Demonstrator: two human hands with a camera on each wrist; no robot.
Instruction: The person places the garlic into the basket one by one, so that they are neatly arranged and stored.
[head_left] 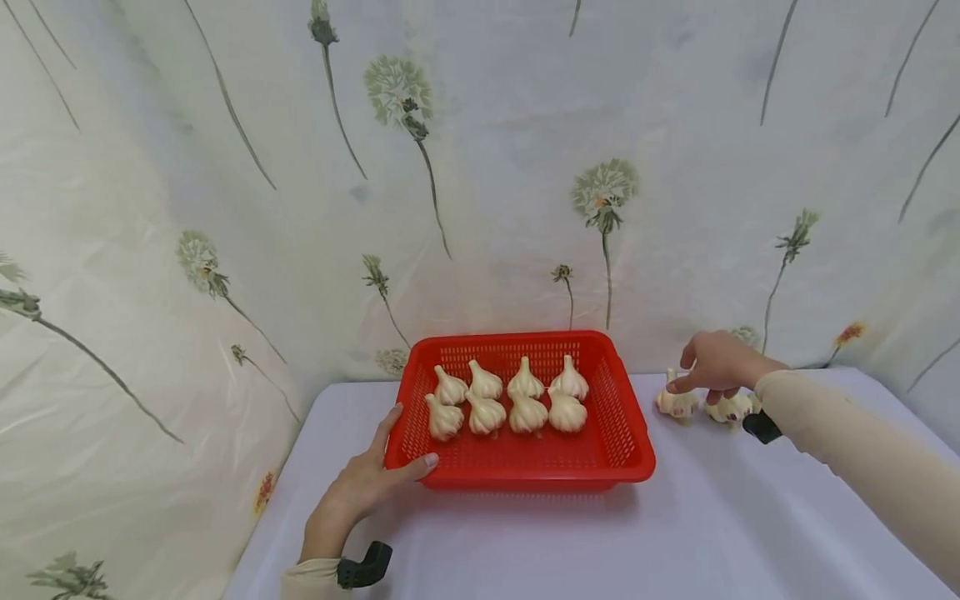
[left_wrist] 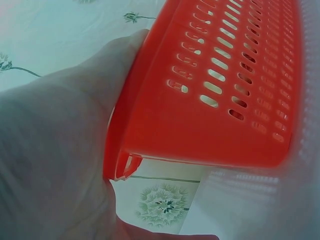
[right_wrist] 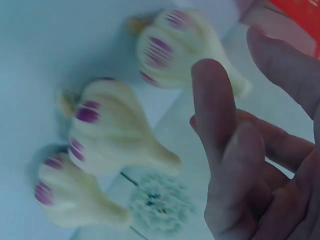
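Note:
A red plastic basket (head_left: 525,481) stands on the table with several white garlic bulbs (head_left: 527,412) in two rows. My left hand (head_left: 363,479) holds its near left corner, the thumb over the front rim and the fingers along the left side. The rim hides the thumb's tip in the left wrist view. To the right of the basket, my right hand (head_left: 720,362) is over a garlic bulb (head_left: 677,404), its thumb and forefinger apart with nothing between them. Three purple-streaked bulbs show beside the right hand in the right wrist view, one nearest the fingertips (right_wrist: 212,75).
A pale cloth covers the table (head_left: 510,550). Behind it hangs a curtain (head_left: 495,208) printed with dandelions, close to the basket's far rim. A dark wrist device (head_left: 365,567) sits on the left wrist, and another (head_left: 762,427) on the right.

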